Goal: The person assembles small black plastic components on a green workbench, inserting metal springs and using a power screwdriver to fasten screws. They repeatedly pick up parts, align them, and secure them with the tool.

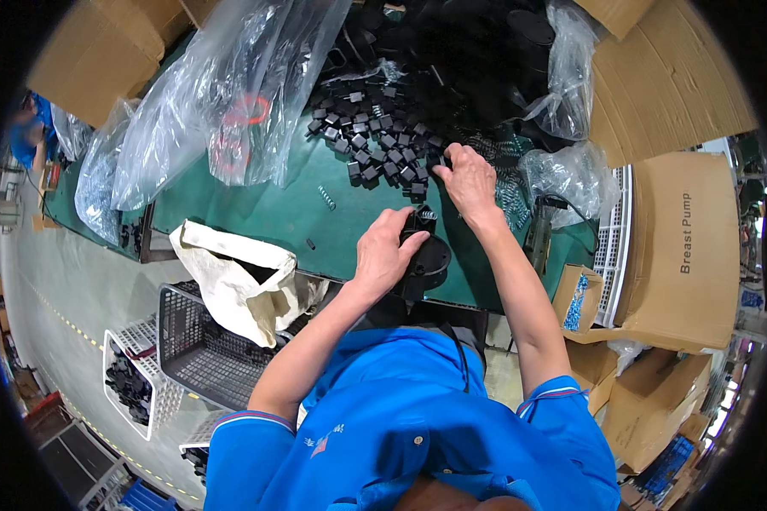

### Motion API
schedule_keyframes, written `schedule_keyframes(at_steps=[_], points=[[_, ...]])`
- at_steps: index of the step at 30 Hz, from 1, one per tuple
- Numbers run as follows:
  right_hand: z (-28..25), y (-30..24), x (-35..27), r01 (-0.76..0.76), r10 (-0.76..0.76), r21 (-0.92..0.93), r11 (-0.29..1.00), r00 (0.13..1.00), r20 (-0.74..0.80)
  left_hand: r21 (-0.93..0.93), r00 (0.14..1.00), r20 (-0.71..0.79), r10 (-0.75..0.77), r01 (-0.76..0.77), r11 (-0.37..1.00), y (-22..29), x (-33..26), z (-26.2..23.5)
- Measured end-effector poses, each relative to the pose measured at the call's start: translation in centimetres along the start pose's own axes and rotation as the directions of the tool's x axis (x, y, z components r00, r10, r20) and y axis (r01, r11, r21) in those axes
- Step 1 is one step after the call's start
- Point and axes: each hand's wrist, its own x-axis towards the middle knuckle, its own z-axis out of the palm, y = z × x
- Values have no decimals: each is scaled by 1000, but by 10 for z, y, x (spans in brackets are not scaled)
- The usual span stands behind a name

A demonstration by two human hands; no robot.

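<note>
My left hand (382,251) is closed around a black plastic part (430,258) with a rounded end, at the table's front edge. A metal coil spring (429,215) shows at the top of that part. My right hand (469,183) is at the right edge of a pile of small black plastic blocks (388,145), thumb and forefinger pinching one block (435,161). Loose coil springs (511,183) lie heaped to the right of this hand. One single spring (326,198) and a tiny black piece (310,244) lie on the green tabletop (256,213).
Clear plastic bags (222,111) cover the table's left part. Many dark parts (477,60) are heaped at the back. A cream cloth bag (230,272) hangs at the front edge above a grey crate (213,341). Cardboard boxes (686,247) stand at the right.
</note>
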Motion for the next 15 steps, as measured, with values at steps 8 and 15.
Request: schedule_keyframes(at_steps=[8, 15], points=[[-42, -1, -66, -90, 45, 775, 626, 996, 79, -44, 999, 16, -30, 31, 999, -4, 5, -5], [-63, -12, -94, 73, -49, 746, 662, 997, -54, -65, 995, 77, -69, 75, 995, -3, 10, -9]])
